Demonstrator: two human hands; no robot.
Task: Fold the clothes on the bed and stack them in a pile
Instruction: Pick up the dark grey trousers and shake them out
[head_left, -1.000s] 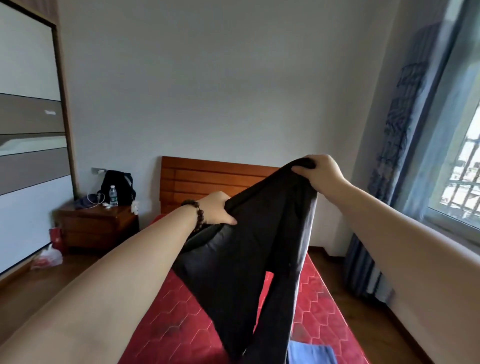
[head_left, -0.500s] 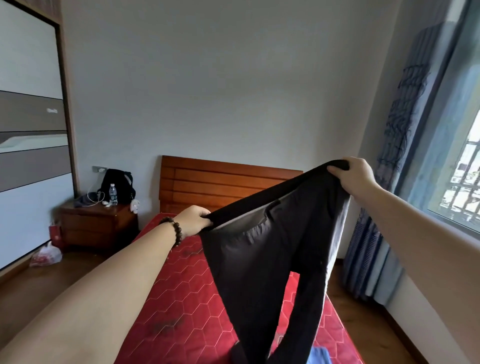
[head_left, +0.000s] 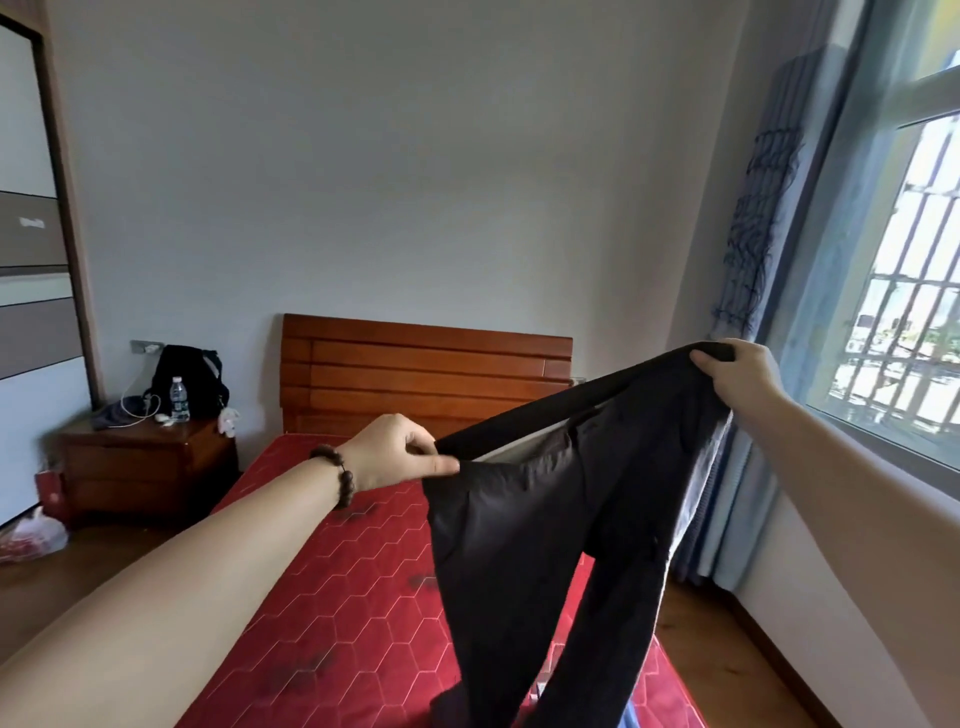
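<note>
Red quilted bed (head_left: 332, 597) fills the lower frame; above it, left hand (head_left: 395, 453) and right hand (head_left: 740, 375) pinch black trousers (head_left: 545, 545) stretched mid-frame — legs dangling unevenly, likely folding crooked.

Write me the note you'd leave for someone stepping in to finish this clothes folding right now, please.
Left hand: pinches one end of the waistband of the black trousers.
Right hand: grips the other end, higher up and towards the window.
Trousers: held up in the air over the red mattress, waistband stretched between the hands, legs hanging down.
Done: trousers picked up and spread out; no fold made and no pile in view.
Left: line up the legs, fold the trousers, lay them on the mattress as a pile. Something blue shows at the bottom edge; possibly another garment.
</note>
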